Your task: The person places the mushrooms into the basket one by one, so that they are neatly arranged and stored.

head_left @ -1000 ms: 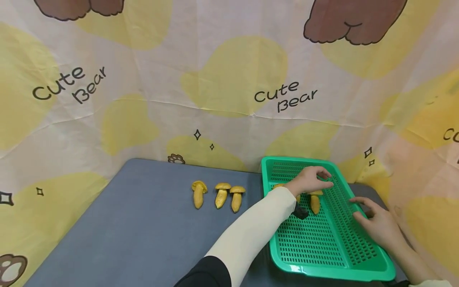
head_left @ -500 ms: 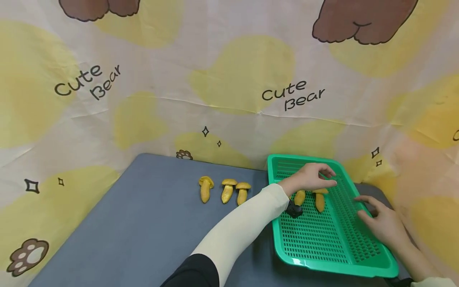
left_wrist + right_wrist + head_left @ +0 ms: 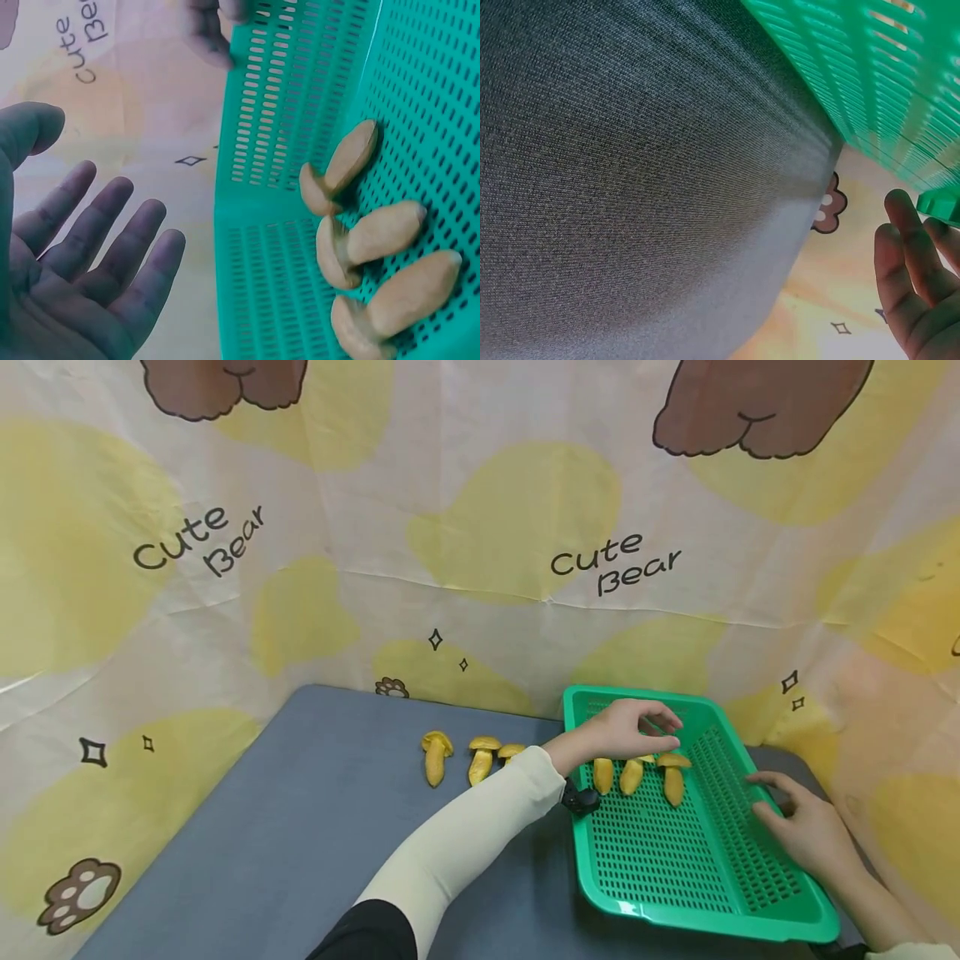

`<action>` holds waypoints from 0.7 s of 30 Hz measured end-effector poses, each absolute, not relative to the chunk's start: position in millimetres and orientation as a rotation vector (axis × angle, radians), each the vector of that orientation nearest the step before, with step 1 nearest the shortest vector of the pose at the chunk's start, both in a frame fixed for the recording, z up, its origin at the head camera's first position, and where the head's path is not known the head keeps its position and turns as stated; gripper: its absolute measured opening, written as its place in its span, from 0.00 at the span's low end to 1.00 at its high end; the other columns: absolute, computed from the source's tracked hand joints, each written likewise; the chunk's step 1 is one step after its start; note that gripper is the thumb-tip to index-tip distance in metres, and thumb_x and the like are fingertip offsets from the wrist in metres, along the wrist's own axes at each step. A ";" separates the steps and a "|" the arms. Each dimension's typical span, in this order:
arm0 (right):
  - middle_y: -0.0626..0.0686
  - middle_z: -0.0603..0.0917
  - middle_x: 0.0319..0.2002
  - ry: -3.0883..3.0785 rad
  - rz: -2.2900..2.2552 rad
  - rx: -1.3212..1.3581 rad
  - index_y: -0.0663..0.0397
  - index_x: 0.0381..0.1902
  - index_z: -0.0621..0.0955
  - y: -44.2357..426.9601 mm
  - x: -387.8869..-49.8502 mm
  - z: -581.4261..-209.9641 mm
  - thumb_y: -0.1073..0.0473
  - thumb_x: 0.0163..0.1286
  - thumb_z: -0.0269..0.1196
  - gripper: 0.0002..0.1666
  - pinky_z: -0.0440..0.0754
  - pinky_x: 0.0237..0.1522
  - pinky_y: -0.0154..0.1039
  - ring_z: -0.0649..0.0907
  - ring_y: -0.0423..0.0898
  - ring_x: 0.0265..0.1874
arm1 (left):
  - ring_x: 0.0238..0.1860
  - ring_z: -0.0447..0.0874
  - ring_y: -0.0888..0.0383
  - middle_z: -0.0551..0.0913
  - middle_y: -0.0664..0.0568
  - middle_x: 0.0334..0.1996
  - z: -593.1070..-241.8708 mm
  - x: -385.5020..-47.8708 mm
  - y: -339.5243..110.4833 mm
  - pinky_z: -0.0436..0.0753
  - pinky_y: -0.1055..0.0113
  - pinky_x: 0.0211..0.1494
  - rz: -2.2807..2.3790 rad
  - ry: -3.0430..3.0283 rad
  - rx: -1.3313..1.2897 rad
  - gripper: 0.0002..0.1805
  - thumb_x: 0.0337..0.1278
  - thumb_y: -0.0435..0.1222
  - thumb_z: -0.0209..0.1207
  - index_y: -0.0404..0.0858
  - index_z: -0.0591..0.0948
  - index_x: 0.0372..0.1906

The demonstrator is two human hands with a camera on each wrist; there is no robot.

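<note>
My left hand [image 3: 633,727] is held over the back left part of the green basket [image 3: 660,920], fingers loosely bent, with nothing in it. Three yellow mushrooms lie in the basket below it: a left one [image 3: 603,776], a middle one [image 3: 632,777] and a right one [image 3: 673,784]. In the left wrist view the palm and spread fingers of that hand [image 3: 97,277] are bare, beside the basket wall. My right hand [image 3: 810,828] is at the basket's right rim, thumb and fingers apart; whether it touches the rim cannot be told.
Three more yellow mushrooms lie on the grey table [image 3: 300,827] left of the basket; the left arm's sleeve [image 3: 465,827] partly covers the nearest ones. A patterned cloth [image 3: 480,543] hangs behind the table and along its right side.
My left hand has drawn back slightly to the left over the basket, and the left mushroom in it has come into view. My right hand has stayed at the rim. The head view has shifted.
</note>
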State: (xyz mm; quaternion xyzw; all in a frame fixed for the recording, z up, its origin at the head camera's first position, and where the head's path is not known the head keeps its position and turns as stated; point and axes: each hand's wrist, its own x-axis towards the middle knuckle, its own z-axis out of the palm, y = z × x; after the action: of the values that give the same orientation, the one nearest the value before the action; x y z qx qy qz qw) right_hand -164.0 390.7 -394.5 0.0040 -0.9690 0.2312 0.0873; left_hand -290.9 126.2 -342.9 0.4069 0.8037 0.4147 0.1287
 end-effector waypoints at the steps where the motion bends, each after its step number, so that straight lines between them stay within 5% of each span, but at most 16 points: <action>1: 0.44 0.64 0.11 -2.889 0.685 0.013 0.50 0.63 0.72 390.8 -164.1 -394.8 0.52 0.73 0.55 0.22 0.62 0.09 0.35 0.61 0.38 0.07 | 0.47 0.80 0.71 0.81 0.64 0.51 -342.6 -290.3 122.5 0.75 0.83 0.46 1.205 2.339 1.181 0.15 0.65 0.46 0.58 0.49 0.78 0.54; 21: 0.49 0.71 0.16 -2.912 0.669 0.007 0.52 0.64 0.71 393.1 -163.6 -397.5 0.51 0.74 0.54 0.24 0.64 0.11 0.36 0.65 0.39 0.09 | 0.49 0.80 0.65 0.80 0.57 0.53 -353.6 -291.5 28.9 0.80 0.77 0.48 1.353 2.458 1.189 0.14 0.64 0.40 0.59 0.45 0.80 0.53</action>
State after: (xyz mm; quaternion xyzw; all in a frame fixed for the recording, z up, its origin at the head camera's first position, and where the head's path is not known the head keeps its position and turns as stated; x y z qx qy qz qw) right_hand -163.6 393.1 -397.5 0.0025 -0.9717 0.2232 0.0769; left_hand -291.5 28.9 -353.6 0.3898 0.8057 0.4436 0.0470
